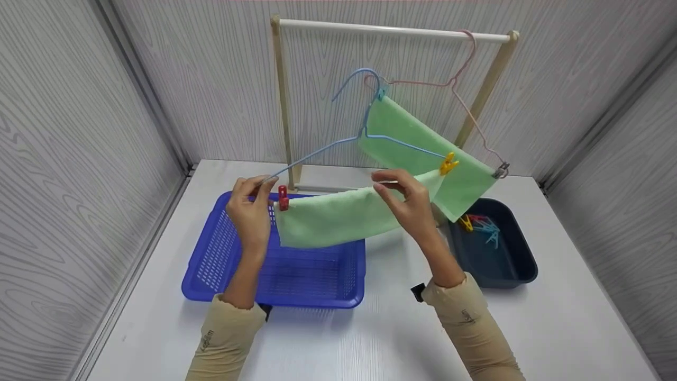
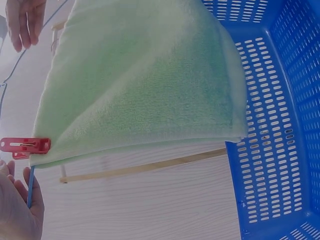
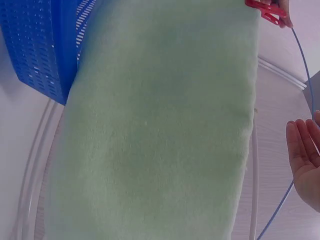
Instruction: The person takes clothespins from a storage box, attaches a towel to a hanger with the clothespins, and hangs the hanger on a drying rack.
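Observation:
My left hand [image 1: 249, 214] pinches the left end of a blue wire hanger [image 1: 323, 150], which is tilted with its hook up. A light green towel [image 1: 338, 219] hangs from the hanger, with a red clothespin [image 1: 283, 199] at its left corner and a yellow clothespin [image 1: 449, 164] at its right. In the right wrist view, my right hand [image 3: 307, 162] is beside the towel's top edge, fingers extended and holding nothing. Behind, a second green towel [image 1: 418, 140] hangs slanted from a pink hanger [image 1: 423, 82], held by a teal clothespin [image 1: 381, 94] and a grey clothespin [image 1: 501, 170].
A white rod [image 1: 391, 29] on wooden posts carries the pink hanger at the back. Below the front towel sits a blue perforated basket [image 1: 275, 301]. At right, a dark bin [image 1: 502, 264] holds several clothespins [image 1: 484, 226]. Wood-patterned panels surround the white table [image 1: 391, 328].

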A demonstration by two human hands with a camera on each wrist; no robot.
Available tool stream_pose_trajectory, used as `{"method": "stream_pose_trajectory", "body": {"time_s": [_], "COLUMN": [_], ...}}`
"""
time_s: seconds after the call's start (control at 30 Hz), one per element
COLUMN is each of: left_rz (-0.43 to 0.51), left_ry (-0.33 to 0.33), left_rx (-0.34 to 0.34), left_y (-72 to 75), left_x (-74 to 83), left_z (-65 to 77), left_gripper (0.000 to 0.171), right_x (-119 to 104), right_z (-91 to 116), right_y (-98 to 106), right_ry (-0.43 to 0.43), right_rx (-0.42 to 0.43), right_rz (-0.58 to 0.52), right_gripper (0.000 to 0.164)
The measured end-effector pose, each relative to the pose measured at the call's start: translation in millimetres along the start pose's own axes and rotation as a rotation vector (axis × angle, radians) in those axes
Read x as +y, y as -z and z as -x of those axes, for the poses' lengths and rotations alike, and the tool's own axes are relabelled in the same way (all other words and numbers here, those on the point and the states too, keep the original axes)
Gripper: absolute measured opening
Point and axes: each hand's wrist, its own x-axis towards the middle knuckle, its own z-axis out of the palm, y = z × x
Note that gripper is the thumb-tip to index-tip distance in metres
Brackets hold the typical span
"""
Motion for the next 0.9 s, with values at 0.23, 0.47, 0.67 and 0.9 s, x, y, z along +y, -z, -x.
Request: {"method": "stream_pose_trajectory", "body": {"time_s": [0.23,0.47,0.67,0.9], "left_rz": [0.010,-0.005,-0.010,0.009], "left_ry": [0.003,0.018,0.029,-0.008], "left_rx": [-0.004,-0.001,-0.004,-0.010], "left_y": [0.2,-0.2,1.1,1.0], "left_x": [-0.2,1.6,2.6,12.1], "left_z": [-0.4,-0.5,-0.1,-0.6], "left_gripper": [0.009,0.010,0.011,0.008], "right_x": [-7,-8,-1,13], "right_z": [-4,-5,-1,4], "right_y": [30,56,75,94], "right_ry": [-0.015,-0.026,-0.099,-0.173], "right_rx": [0.153,0.263,0.386,0.487], "right_rz": [0.004,0.029,0.066,0.200], "right_gripper": [0.017,0.014,0.012,0.014]}}
